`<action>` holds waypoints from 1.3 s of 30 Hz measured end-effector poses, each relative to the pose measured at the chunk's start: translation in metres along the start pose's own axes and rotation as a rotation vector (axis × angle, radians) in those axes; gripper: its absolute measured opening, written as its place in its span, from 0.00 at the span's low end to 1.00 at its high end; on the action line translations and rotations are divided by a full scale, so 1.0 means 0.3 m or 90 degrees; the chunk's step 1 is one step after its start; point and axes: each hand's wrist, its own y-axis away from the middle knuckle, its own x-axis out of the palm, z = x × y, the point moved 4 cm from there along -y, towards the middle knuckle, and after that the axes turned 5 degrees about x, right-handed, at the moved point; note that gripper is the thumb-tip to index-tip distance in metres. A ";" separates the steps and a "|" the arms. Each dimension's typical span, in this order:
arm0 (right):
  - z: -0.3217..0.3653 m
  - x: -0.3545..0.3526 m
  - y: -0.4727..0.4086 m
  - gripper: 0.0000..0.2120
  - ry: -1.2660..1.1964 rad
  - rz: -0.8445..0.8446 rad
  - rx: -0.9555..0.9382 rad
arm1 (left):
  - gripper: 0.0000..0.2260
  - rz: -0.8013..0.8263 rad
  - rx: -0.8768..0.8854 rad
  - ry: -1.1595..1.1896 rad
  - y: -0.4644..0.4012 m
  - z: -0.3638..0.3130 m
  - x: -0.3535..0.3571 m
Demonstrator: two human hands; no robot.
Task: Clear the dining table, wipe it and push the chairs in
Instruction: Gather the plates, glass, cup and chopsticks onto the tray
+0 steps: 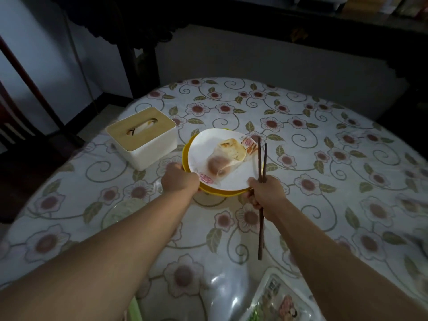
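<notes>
The left hand (180, 179) is curled round the near-left rim of a stack of plates, its fingers hidden beneath the rim. The right hand (264, 193) is closed on a pair of dark chopsticks (261, 195), which are held nearly upright in the view, their upper ends lying over the right edge of the stack and their lower ends pointing back toward the person; the same hand's fingers are also pressed against the near-right rim of the stack. Whether the stack is lifted or resting on the bench cannot be told.

The stack is made of a white plate (236, 179) with pink flower marks on its rim, set on a yellow plate (215, 192) of which only the edge is seen. On the white plate some leftover food (228, 156) is lying, a pale flat piece and a brownish round piece, apparently wrapped in clear film.

Just to the left of the plates a white tissue box (141, 137) with a pale wooden lid is standing, a tissue being seen in its slot. All of this is carried by the round bench (324, 158), which is covered with a flowered cloth under clear plastic. At the near edge a printed packet (278, 300) is partly seen. Behind the bench dark wooden furniture (143, 42) is standing against a pale wall.
</notes>
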 end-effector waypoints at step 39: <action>-0.400 0.474 0.881 0.07 0.221 0.242 -0.054 | 0.09 -0.189 -0.185 0.158 0.690 0.721 -0.881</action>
